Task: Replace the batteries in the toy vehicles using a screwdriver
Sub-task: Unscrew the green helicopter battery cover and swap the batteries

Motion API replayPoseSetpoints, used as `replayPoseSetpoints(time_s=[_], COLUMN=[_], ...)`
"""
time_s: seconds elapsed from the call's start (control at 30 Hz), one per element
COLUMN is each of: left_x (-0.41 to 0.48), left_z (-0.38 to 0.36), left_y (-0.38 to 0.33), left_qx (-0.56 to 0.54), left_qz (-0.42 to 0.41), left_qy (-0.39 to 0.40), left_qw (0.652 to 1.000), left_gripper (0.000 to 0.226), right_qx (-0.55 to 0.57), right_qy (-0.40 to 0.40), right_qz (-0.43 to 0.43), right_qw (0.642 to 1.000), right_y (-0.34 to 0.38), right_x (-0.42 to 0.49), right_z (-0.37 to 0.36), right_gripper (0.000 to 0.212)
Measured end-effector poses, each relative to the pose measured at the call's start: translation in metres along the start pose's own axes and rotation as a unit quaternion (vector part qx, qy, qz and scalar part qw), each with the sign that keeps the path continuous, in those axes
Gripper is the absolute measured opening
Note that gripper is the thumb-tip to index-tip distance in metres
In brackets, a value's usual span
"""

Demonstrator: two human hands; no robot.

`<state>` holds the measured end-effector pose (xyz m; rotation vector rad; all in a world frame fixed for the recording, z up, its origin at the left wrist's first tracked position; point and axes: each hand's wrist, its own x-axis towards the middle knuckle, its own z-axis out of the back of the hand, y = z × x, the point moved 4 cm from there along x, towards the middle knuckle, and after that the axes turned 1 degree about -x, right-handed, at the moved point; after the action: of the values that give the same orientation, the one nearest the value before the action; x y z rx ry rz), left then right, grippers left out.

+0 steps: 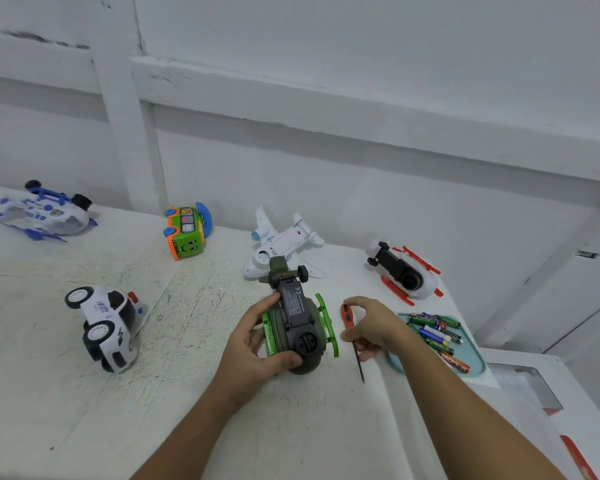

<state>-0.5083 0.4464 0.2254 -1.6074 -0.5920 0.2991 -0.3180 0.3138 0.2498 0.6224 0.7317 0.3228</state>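
Note:
A green toy helicopter [297, 327] lies upside down at the table's middle, its black underside and battery cover facing up. My left hand [257, 341] grips its body from the left, thumb under the nose. My right hand [369, 327] holds a screwdriver [349, 318] with a red handle just right of the toy; its dark shaft points down toward the table. A teal tray [480, 362] with several batteries [437, 332] sits right of that hand.
Other toys lie overturned on the white table: a police car [106, 327] at left, a blue-white helicopter [45, 213] far left, a green-orange bus [186, 232], a white airplane [284, 244], and a white-red helicopter [404, 271]. A wall stands behind; the table's edge drops at right.

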Motion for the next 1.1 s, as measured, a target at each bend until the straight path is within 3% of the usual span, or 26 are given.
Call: replayPoseSetpoints(time_s=[0.3, 0.43, 0.5, 0.57, 0.67, 0.77, 0.97, 1.1], left_x=[0.000, 0.001, 0.001, 0.000, -0.002, -0.003, -0.004, -0.008], left_z=[-0.003, -0.006, -0.009, -0.010, -0.014, -0.016, -0.012, -0.013], left_y=[-0.009, -0.006, -0.006, -0.006, -0.011, -0.015, -0.015, -0.019], left_qx=[-0.013, -0.003, 0.001, -0.003, -0.024, -0.041, 0.015, 0.031], left_qz=[-0.004, 0.000, 0.005, 0.007, 0.003, 0.004, -0.006, -0.025], left_qy=[0.002, 0.023, 0.028, 0.027, 0.018, 0.008, -0.003, 0.015], left_qw=[1.000, 1.000, 1.000, 1.000, 1.000, 0.999, 1.000, 0.999], left_gripper=[0.095, 0.084, 0.076, 0.069, 0.067, 0.068, 0.066, 0.068], right_qx=[-0.047, -0.127, -0.146, -0.100, 0.044, 0.161, 0.284, 0.359], right_qy=[-0.024, -0.070, -0.113, -0.131, -0.025, 0.117, 0.198, 0.187], right_qz=[0.012, 0.075, 0.110, 0.139, 0.120, 0.073, 0.040, 0.029], right_qw=[0.999, 0.987, 0.977, 0.976, 0.992, 0.977, 0.937, 0.914], right_y=[-0.001, 0.000, 0.003, 0.009, 0.015, 0.015, 0.012, 0.012], right_x=[-0.003, -0.008, -0.013, -0.022, -0.034, -0.047, -0.061, -0.065], right_z=[0.000, 0.004, 0.007, 0.010, 0.002, -0.015, -0.034, -0.041], right_gripper=[0.086, 0.080, 0.072, 0.048, 0.017, 0.024, 0.031, 0.025])
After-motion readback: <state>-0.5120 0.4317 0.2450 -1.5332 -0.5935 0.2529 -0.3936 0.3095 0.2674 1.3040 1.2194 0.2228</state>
